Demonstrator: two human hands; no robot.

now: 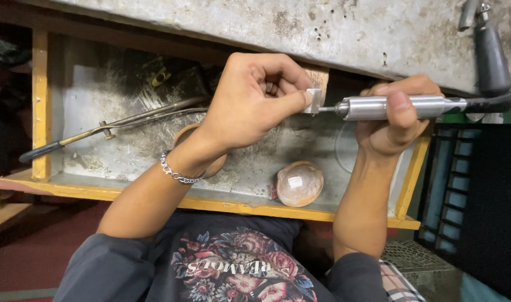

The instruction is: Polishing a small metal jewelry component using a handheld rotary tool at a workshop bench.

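Dark grey pushed-up sleeves [115, 263], floral-print black shirt [233, 268], silver chain bracelet [174, 172] on left wrist.

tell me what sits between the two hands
In the head view, a small pale metal piece pinched in the left hand meets the tip of the silver rotary handpiece gripped by the right hand; nothing else lies between them.

A metal-lined tray [99, 95] with a yellow wooden rim sits under a worn grey benchtop [334, 33]. On its floor, long tongs [115, 124] lie left of the gripping hands, and a shallow shell-like dish [299, 183] rests just below them.
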